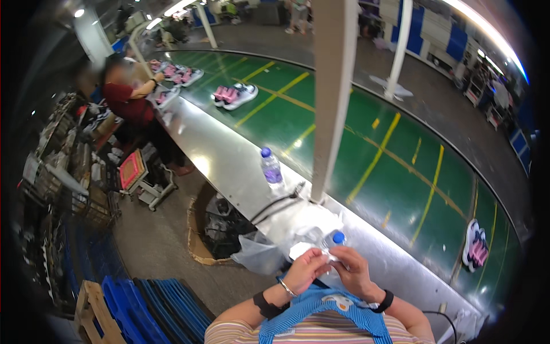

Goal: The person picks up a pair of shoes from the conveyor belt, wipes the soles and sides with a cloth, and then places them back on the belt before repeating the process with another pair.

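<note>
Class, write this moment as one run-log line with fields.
left hand: on small object, unclear | right hand: same | nearest: blue-capped bottle | belt: shoes

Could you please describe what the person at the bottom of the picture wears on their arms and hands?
Both hands are bare, with no gloves, and the forearms are uncovered. The left hand has a thin silver bangle at the wrist and a black band further up the forearm. The right hand has a black wristband. A blue striped apron lies over a striped top.

bright overhead strip lighting, glare on the metal bench (229, 160), fisheye-bent, dark rim
</note>
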The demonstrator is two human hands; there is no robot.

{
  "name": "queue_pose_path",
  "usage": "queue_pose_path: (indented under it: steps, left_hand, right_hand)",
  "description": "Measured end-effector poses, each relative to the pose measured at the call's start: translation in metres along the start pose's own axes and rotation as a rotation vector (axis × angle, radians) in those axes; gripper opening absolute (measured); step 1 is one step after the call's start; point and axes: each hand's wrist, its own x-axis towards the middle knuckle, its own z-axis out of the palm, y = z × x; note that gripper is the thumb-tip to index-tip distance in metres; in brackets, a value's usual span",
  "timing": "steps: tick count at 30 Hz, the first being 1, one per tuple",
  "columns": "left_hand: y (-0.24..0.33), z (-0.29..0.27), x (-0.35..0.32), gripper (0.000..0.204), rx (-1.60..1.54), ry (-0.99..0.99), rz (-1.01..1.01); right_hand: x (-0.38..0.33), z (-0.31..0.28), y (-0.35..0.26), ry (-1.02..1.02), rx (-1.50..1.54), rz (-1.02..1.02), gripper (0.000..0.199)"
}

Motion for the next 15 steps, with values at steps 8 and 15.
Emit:
queue_pose_path:
  steps: [8, 15]
  left_hand:
    - [-0.008, -0.013, 0.005, 0.015, 0.336, -0.008, 0.098]
    - [0.004, -0.022, 0.011, 0.015, 0.568, 0.222, 0.287]
  right_hand:
    - [0.003, -0.011, 0.019, -0.088, 0.243, 0.251, 0.019]
    - [0.067, -0.075, 0.021, 0.160, 0.444, 0.347, 0.012]
